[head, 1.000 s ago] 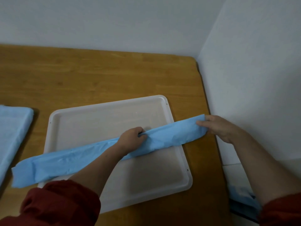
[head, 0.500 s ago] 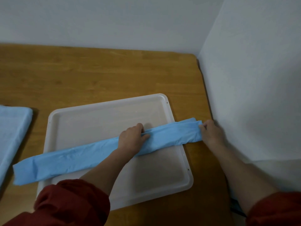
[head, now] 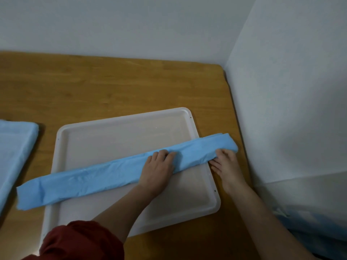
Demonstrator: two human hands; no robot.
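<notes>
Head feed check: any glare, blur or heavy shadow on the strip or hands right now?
Head view: dim, even light, no glare on the tray; head view: the strip, left hand and right hand are slightly soft but readable; head view: the wide-angle lens bows the table at its far edge; head view: a soft shadow lies on the right wall.

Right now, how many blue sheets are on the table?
2. A long folded strip lies across the white tray; a second sheet lies at the table's left edge, partly cut off. Bluish material at lower right is too unclear to count.
</notes>
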